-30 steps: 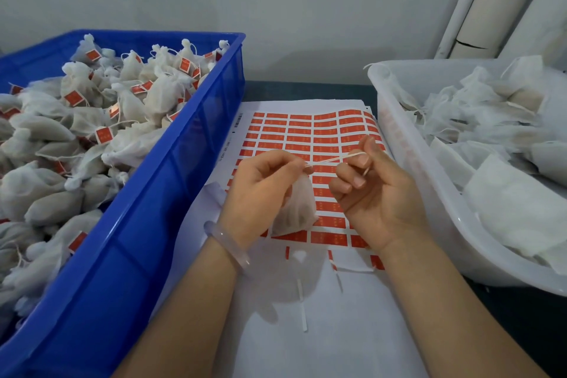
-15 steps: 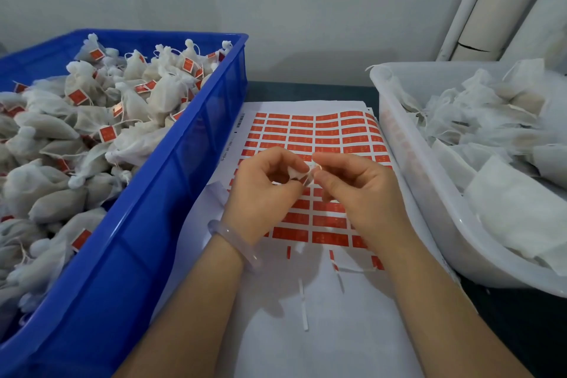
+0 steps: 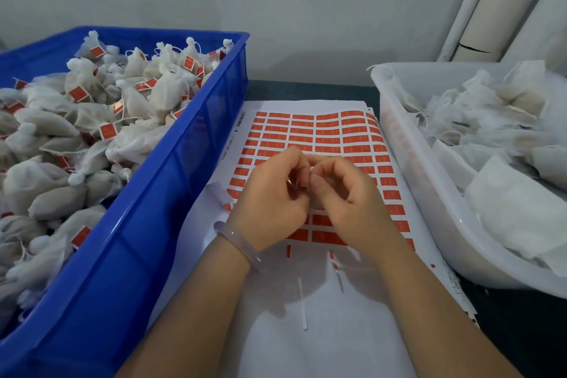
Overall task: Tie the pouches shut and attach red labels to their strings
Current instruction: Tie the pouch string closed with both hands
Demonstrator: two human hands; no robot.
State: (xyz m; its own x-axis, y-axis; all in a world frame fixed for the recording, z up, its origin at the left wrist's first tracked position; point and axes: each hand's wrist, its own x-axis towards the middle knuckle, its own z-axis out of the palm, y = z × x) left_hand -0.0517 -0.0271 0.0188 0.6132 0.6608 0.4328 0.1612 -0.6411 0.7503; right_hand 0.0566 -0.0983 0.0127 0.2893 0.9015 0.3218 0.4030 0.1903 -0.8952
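My left hand (image 3: pixel 270 202) and my right hand (image 3: pixel 346 196) meet fingertip to fingertip above the sheet of red labels (image 3: pixel 306 132). Between them they pinch a small white pouch (image 3: pixel 311 173), and only a sliver of it shows between the curled fingers. My left hand grips the pouch. My right thumb and fingers pinch its neck where the string is. The string itself is hidden. Tied pouches with red labels (image 3: pixel 107 130) fill the blue crate (image 3: pixel 184 169) on the left.
A white tub (image 3: pixel 408 169) on the right holds several loose, unlabelled pouches (image 3: pixel 491 144). Thin white backing strips (image 3: pixel 302 304) lie on the bare lower part of the sheet. Pipes stand against the wall at the back right.
A second ago my right hand held the string pulled out to the right and the pouch hung from my left hand. The hands have since closed together and hide the pouch.
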